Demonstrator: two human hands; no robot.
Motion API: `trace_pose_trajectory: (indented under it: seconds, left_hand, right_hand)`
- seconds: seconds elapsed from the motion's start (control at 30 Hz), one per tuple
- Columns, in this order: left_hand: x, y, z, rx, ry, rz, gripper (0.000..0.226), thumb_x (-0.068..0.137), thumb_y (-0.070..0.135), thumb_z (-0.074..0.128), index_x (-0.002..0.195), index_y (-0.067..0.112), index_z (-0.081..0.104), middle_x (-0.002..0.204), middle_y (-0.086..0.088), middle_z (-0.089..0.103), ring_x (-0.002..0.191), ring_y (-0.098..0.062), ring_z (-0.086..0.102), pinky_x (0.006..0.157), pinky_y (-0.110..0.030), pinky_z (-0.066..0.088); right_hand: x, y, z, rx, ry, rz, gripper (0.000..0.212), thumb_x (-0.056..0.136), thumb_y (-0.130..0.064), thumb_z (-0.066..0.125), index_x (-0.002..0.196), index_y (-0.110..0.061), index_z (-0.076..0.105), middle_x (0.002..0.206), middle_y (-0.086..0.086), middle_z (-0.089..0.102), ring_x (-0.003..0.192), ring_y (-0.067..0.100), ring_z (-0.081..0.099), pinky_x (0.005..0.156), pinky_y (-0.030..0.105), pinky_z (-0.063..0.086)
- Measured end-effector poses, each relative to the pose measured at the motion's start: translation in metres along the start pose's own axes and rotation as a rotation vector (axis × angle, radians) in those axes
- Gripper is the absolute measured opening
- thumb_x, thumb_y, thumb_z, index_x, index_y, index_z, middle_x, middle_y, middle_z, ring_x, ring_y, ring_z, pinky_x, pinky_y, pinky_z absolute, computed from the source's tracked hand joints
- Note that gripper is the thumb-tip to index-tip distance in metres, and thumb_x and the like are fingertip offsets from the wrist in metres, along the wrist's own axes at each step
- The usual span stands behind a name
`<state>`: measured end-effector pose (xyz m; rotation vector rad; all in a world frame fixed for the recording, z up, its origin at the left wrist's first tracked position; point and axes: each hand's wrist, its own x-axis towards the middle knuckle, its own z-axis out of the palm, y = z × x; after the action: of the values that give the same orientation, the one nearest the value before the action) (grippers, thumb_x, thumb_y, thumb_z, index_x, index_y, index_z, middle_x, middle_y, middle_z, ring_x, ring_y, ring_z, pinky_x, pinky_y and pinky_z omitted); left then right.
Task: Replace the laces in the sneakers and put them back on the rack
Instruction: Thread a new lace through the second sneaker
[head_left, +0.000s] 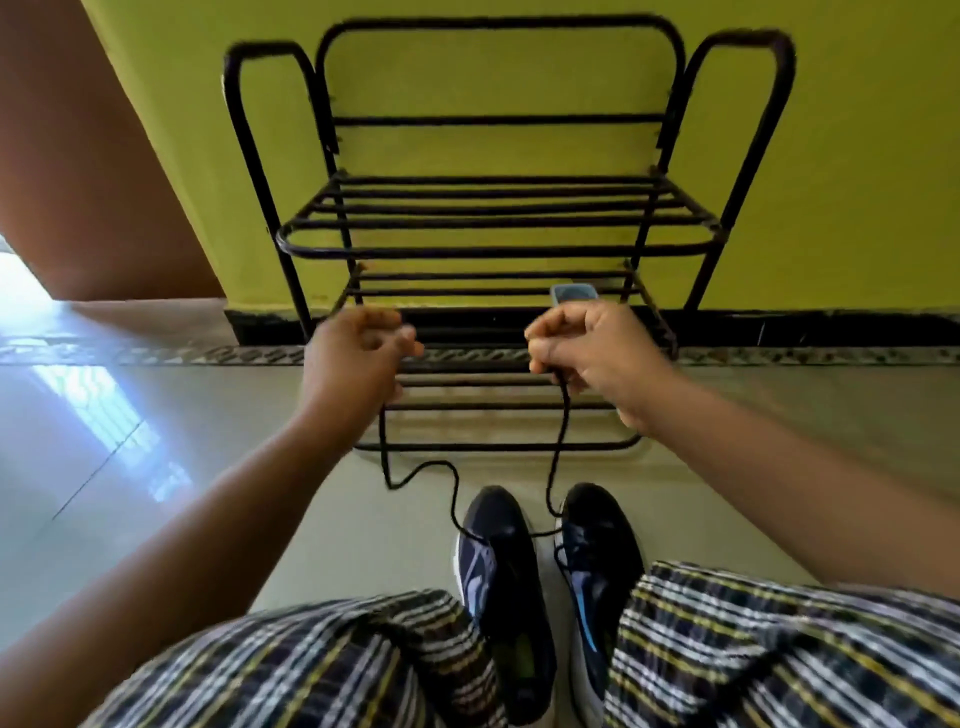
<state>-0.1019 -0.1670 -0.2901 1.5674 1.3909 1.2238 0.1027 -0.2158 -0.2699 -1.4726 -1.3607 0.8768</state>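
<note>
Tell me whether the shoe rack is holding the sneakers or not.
Not holding them. Both sneakers stand on the floor in front of the rack, between the person's knees; its visible shelf bars carry no shoes.

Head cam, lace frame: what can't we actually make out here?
- Heels of both sneakers: hidden by the checked cloth over the knees.
- Lace ends: buried in the left hand and right hand; the curled fingers cover them.
- Which eyelets the lace runs through: dark on dark, too small.
- Small blue-grey object on the rack: mostly behind the right hand, unidentifiable.
- Rack top rail: motion-blurred.
</note>
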Motion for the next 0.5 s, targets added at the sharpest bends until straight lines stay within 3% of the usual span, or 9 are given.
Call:
trace_pose_trajectory:
  seconds: [0.13,0.23,0.4,0.5]
  left_hand:
    - [-0.014,-0.061,0.023,0.148,-0.093,-0.173,0.01,0.091,0.014,0.061,0.101,0.016,0.059,0.084,0.001,0.069,0.06,-0.007,0.064,0.047,-0.012,0.046]
    - [-0.025,-0.096,0.037,0.235,-0.177,-0.28,0.01,0.091,0.013,0.058,0.101,0.01,0.06,0.086,-0.001,0.069,0.074,-0.012,0.066,0.06,-0.019,0.051]
    - [-0.04,-0.123,0.056,0.551,-0.31,-0.217,0.055,0.084,0.032,0.069,0.131,0.015,0.046,0.132,-0.002,0.048,0.114,-0.02,0.053,0.096,-0.034,0.046]
    - [-0.042,-0.13,0.065,0.557,-0.418,-0.307,0.054,0.08,0.041,0.07,0.124,0.015,0.052,0.119,-0.003,0.058,0.1,-0.014,0.056,0.086,-0.027,0.047]
  right_hand:
    - [-0.004,0.07,0.023,-0.061,-0.092,0.213,0.021,0.084,0.0,0.065,0.073,-0.011,0.051,0.07,0.01,0.066,0.05,0.007,0.056,0.047,0.02,0.039]
    - [-0.008,0.109,0.038,-0.078,-0.143,0.324,0.021,0.083,-0.001,0.066,0.068,-0.01,0.056,0.065,0.008,0.067,0.053,0.014,0.055,0.051,0.026,0.042]
    - [0.004,0.133,0.051,-0.083,-0.131,0.41,0.02,0.085,-0.004,0.065,0.069,-0.011,0.057,0.068,0.009,0.069,0.056,0.016,0.059,0.051,0.026,0.045]
    - [0.01,0.143,0.052,-0.064,-0.074,0.457,0.019,0.085,-0.002,0.065,0.069,-0.009,0.056,0.069,0.01,0.067,0.055,0.016,0.057,0.047,0.024,0.042]
